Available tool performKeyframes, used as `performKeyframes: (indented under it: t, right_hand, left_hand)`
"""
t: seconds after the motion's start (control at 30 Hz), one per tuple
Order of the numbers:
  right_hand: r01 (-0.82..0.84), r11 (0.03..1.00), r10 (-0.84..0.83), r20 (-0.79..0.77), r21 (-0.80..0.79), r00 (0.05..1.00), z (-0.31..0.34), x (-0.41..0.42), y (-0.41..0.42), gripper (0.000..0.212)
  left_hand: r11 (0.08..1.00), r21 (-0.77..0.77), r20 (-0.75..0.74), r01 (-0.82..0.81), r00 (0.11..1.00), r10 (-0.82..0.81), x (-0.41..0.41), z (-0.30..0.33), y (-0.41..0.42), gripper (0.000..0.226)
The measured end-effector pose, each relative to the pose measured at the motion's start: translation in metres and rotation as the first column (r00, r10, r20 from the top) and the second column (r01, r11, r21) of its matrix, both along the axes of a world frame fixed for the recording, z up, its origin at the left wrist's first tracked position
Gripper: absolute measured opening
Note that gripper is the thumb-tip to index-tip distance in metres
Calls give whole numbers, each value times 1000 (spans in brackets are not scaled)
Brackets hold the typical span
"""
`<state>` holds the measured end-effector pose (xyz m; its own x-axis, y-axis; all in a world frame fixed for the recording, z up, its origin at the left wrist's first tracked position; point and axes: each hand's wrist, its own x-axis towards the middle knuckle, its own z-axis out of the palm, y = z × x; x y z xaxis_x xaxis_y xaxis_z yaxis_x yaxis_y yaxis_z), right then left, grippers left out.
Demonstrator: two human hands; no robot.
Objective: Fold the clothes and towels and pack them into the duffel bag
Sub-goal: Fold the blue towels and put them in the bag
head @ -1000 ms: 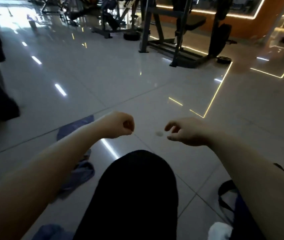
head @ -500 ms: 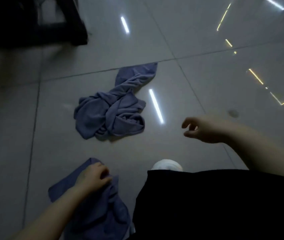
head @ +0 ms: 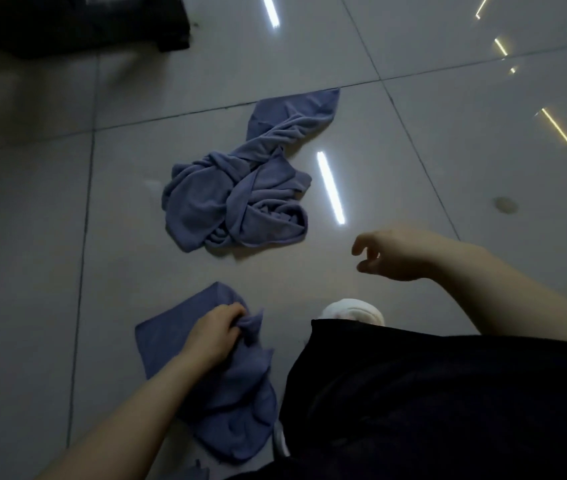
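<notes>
- The left hand [head: 214, 336] is gripping a blue-grey towel [head: 230, 393] on the tiled floor [head: 33, 237], its fingers curling round a bunched fold near the towel's far end; that grip is closing tightly on the cloth.
- This towel is lying partly spread just beside the person's dark-clothed leg [head: 431, 403], with its long axis running from the far left corner down toward the near right, where the rounded end is sitting close to the leg.
- The right hand [head: 399, 252] is hovering above the floor, holding nothing; its grip is loose, with the fingers hanging half curled and pointing left.
- A second blue-grey towel [head: 240, 188] is lying crumpled and twisted farther out on the floor, well apart from the held one; its long axis is running from the heaped near-left mass up to a flatter tail pointing to the far right, ending at a tile joint.
- A white foot covering [head: 351, 311], sock or shoe I cannot tell, is showing at the edge of the dark leg, between the two hands.
- A dark object [head: 78, 22] is standing at the far left; its kind is not readable.
</notes>
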<state>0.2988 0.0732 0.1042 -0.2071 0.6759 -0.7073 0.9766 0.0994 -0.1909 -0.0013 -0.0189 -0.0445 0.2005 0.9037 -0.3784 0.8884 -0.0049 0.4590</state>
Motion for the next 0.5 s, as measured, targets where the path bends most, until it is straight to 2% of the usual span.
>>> performKeyframes:
  t: [0.1,0.17,0.3,0.5]
  right_hand:
    - [63,998,-63,4,-11,998,17,8,-8,40]
    - [109,994,-108,-20,2,994,35,11,-15,41]
    - [138,979,-133,-46,149,990,82,13,-33,41]
    - [277,883,-222,-181,379,958,149,28,-79,40]
  left_hand:
    - [998,67,123,-17,992,9,20,23,19,6]
    - [991,135,225,-16,974,-15,38,46,32,14]
    - [953,302,389,24,910,-146,81,112,56,14]
    - [862,500,564,80,725,-394,146,233,61,12]
